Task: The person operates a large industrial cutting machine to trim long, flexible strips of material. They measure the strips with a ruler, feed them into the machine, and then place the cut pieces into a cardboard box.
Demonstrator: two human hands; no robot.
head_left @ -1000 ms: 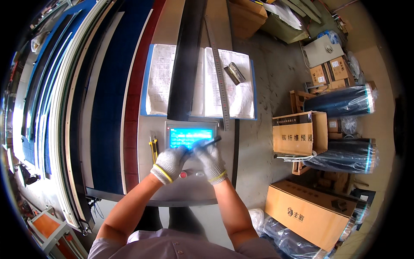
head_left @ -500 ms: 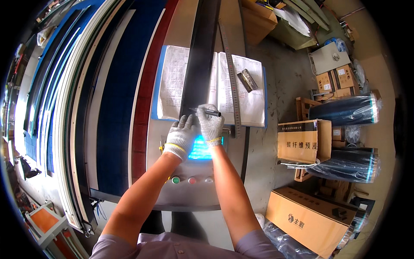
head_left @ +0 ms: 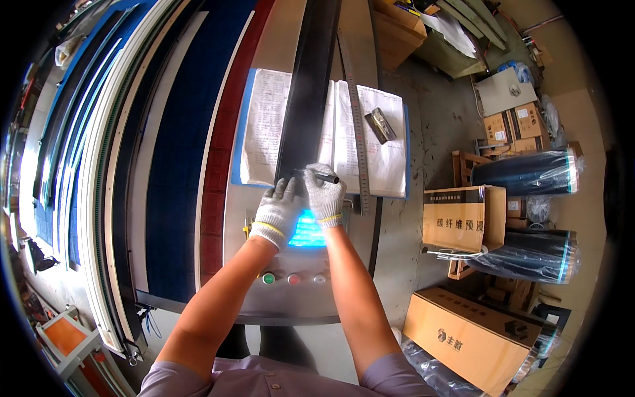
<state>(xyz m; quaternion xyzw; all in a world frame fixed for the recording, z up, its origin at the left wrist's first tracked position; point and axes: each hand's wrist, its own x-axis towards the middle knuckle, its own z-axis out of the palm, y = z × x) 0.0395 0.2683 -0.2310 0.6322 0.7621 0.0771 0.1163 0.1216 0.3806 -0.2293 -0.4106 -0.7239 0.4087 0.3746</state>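
Note:
My right hand (head_left: 325,196), in a light knitted glove, is closed round a black marker pen (head_left: 327,177). Its tip end points left onto the near end of a long black strip (head_left: 308,86). My left hand (head_left: 276,210), gloved alike, lies flat with its fingertips on that same near end. The strip runs away from me across an open binder of written pages (head_left: 380,159). A steel ruler (head_left: 358,126) lies over the right page, beside a small dark block (head_left: 380,126). Between my wrists a lit blue screen (head_left: 307,231) shows, partly covered.
Below the screen sit a green button (head_left: 268,278) and a red button (head_left: 294,279) on the metal panel. Long blue and red bands (head_left: 178,152) run along the left. Cardboard boxes (head_left: 463,334) and plastic-wrapped black rolls (head_left: 529,172) stand on the right.
Hardly anything differs. My right hand and the pen stay at the strip's near end with a slight shift, and my left hand keeps its place. The whole view has drifted a little.

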